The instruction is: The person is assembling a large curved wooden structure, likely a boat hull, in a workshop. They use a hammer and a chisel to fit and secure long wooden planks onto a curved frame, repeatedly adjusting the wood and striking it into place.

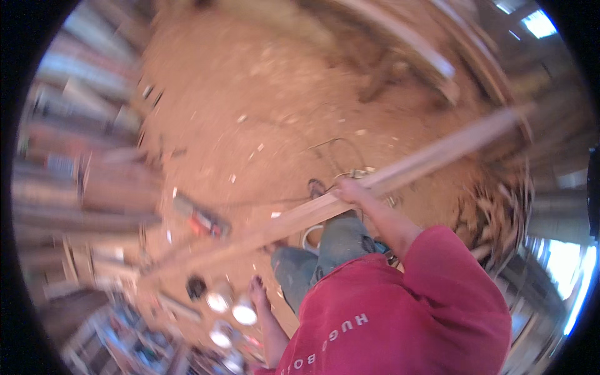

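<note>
A long wooden plank slants across in front of my body, from low on the left to high on the right. My right hand is closed around its edge near the middle, the arm stretched out. My left hand hangs low at my left side, apart from the plank. Motion blur smears its fingers, and nothing can be made out in them. Nearest to it are a white round container and another white container on the ground.
On the dirt floor beyond the plank lies a red and grey tool. Loose cord lies near my foot. Stacked boards line the left; beams lie at the far right. Sticks are piled on the right.
</note>
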Available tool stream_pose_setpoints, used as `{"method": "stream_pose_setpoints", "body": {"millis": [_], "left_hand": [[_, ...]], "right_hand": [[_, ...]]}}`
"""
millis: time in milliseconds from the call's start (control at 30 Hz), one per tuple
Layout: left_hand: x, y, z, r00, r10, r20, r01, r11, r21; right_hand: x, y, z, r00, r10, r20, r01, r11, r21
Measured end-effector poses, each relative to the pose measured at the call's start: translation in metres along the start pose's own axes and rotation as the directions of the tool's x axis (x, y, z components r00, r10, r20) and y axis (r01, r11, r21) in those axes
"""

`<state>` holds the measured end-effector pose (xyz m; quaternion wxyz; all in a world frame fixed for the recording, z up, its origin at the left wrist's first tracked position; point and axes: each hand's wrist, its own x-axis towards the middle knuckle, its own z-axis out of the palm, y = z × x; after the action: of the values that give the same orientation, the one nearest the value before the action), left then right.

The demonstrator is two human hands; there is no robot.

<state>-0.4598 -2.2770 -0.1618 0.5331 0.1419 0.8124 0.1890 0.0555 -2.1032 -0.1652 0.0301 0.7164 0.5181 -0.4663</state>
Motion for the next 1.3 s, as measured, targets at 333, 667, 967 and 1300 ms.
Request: {"method": "stream_pose_setpoints", "body": {"millis": [333, 667, 967, 1300], "left_hand": [[0.042, -0.034, 0.075, 0.926, -0.095, -0.365, 0.003, 0.970, -0.243], [0.265, -0.082, 0.141, 0.939, -0.329, -0.098, 0.039, 0.386, -0.922], [0.331, -0.056, 0.167, 0.971, -0.224, -0.085, -0.094, -0.028, -0.995], [0.268, -0.026, 0.153, 0.969, -0.244, -0.031, -0.019, 0.048, -0.999]], "right_hand": [[0.082, 0.032, 0.007, 0.946, -0.012, 0.324, 0.117, 0.945, -0.307], [0.143, 0.086, 0.049, 0.935, 0.202, 0.292, -0.039, 0.875, -0.483], [0.137, 0.072, 0.052, 0.874, 0.385, 0.298, -0.178, 0.822, -0.541], [0.105, 0.072, 0.021, 0.882, 0.327, 0.339, -0.138, 0.868, -0.478]]}}
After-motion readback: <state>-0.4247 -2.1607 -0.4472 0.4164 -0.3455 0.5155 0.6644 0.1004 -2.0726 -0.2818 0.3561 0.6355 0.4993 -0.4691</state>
